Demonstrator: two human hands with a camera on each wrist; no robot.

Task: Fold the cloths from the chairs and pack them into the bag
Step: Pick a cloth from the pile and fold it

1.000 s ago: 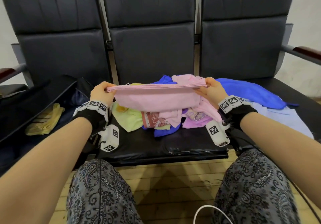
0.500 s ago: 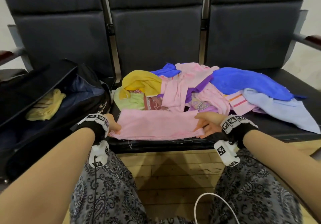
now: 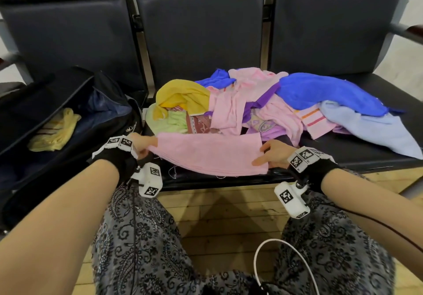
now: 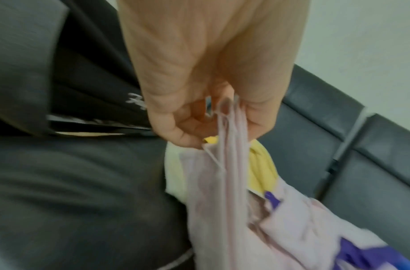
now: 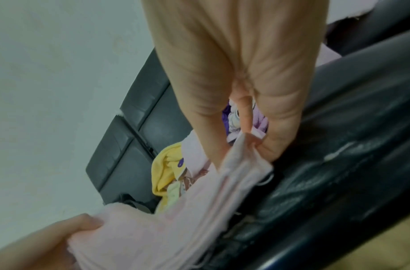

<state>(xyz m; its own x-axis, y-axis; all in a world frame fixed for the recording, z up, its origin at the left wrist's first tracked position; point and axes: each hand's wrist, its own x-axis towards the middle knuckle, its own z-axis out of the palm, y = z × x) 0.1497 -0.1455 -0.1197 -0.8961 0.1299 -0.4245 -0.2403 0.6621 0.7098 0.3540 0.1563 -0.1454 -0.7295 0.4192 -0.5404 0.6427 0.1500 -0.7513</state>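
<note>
A folded pink cloth [image 3: 210, 154] stretches across the front of the middle chair seat [image 3: 206, 180]. My left hand [image 3: 143, 145] pinches its left end [image 4: 229, 127]. At the other end my right hand [image 3: 271, 155] pinches the layered edge [image 5: 243, 160] between thumb and fingers. Behind it lies a heap of unfolded cloths [image 3: 251, 107] in yellow, green, pink, purple and blue. The open black bag [image 3: 75, 102] sits on the left chair with a folded yellow cloth [image 3: 56, 131] inside.
Three dark padded chairs [image 3: 201, 31] stand in a row against a pale wall. A light blue cloth [image 3: 377, 130] spills onto the right seat. My patterned trouser knees [image 3: 142, 237] and a white cable [image 3: 274, 246] are over the wooden floor [image 3: 224, 207].
The pink cloth came down from in front of the heap to the seat's front edge. Since then it has shifted slightly left, with both hands still on its ends.
</note>
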